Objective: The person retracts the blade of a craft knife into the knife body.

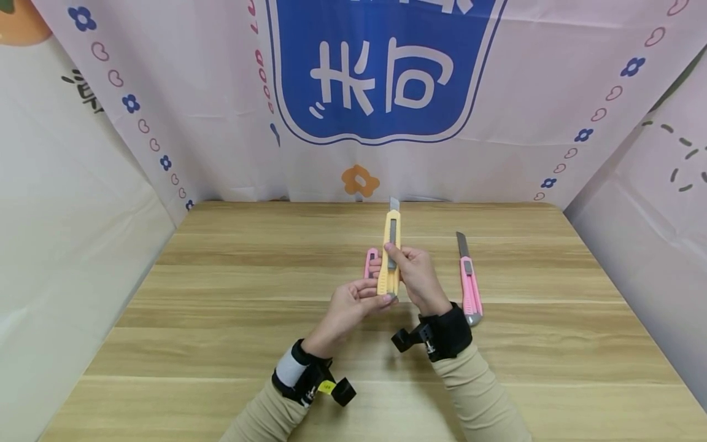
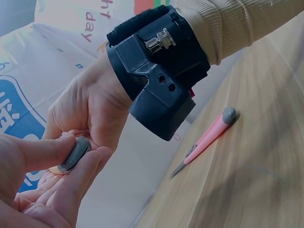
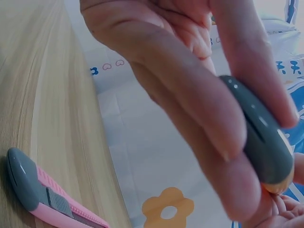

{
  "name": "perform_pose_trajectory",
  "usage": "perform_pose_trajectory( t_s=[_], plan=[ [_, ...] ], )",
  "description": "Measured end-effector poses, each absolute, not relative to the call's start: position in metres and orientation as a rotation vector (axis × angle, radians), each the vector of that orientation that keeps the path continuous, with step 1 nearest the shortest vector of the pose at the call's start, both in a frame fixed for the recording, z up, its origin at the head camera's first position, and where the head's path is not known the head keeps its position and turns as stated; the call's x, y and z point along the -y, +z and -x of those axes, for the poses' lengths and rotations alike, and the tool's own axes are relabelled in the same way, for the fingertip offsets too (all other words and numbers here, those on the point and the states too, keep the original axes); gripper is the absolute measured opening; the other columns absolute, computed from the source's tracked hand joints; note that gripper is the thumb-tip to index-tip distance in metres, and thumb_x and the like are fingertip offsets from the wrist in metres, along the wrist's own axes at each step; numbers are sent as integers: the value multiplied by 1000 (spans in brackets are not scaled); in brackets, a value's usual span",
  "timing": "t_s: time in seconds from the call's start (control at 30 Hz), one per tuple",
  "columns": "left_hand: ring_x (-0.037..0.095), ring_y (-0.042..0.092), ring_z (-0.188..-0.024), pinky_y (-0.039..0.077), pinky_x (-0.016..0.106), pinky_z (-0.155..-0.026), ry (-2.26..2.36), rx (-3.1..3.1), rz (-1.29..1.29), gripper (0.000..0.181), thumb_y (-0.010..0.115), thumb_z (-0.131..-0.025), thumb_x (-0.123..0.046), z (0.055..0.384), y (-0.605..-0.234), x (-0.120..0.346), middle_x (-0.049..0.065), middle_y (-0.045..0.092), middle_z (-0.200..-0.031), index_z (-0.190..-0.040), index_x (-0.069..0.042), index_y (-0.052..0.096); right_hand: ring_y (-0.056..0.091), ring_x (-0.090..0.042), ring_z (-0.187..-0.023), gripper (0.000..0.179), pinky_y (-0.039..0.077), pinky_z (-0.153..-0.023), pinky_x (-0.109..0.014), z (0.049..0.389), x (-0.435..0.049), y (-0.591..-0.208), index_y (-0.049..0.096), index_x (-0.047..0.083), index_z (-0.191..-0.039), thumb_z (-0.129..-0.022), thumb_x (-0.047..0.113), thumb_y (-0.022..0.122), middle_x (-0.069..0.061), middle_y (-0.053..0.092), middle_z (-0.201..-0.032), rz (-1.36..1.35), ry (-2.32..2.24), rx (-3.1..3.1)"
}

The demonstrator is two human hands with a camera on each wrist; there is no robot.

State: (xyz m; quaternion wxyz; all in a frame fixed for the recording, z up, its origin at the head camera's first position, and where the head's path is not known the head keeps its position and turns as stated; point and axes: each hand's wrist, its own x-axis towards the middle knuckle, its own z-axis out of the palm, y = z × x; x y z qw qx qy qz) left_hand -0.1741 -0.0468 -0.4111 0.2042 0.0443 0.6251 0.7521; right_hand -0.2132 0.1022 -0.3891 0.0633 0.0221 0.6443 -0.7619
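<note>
A yellow utility knife [image 1: 390, 252] is held upright above the table, its grey blade [image 1: 394, 204] out at the top. My right hand [image 1: 421, 279] grips its body, the thumb lying along the grey slider on the front. Lower down, my left hand [image 1: 349, 306] pinches the grey end cap [image 2: 77, 154] between thumb and fingers. Just behind the hands lies a pink utility knife [image 1: 371, 260], partly hidden by the fingers. To the right of my right hand rests another, larger-looking pink utility knife [image 1: 471, 288], its blade extended away from me.
The wooden tabletop [image 1: 221, 344] runs back to a printed cloth [image 1: 232, 166] hanging behind it. More pale cloth hangs on both sides. Each wrist wears a black strap with a small camera [image 1: 343, 391].
</note>
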Motion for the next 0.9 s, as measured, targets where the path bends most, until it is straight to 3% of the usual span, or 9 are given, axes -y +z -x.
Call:
perform_pose_trajectory(
  t_s=[0.57,0.9],
  plan=[
    [15,74,-91,61,24,-87,2110,-1744,-165,40,62,-88,5,173,-412,47,30,65,-118,-126,13,51,70,-5,-65,44,60,-65,-17,213,-103,-390,54,-25,-109,-98,18,55,9,72,-69,-39,-2319,-1927],
    [12,74,-89,61,23,-86,2102,-1754,-153,41,62,-88,4,173,-411,48,28,66,-116,-127,12,51,71,-5,-68,42,61,-70,-18,213,-103,-390,53,-21,-119,-99,16,53,9,72,-74,-28,-2287,-1925]
  ],
)
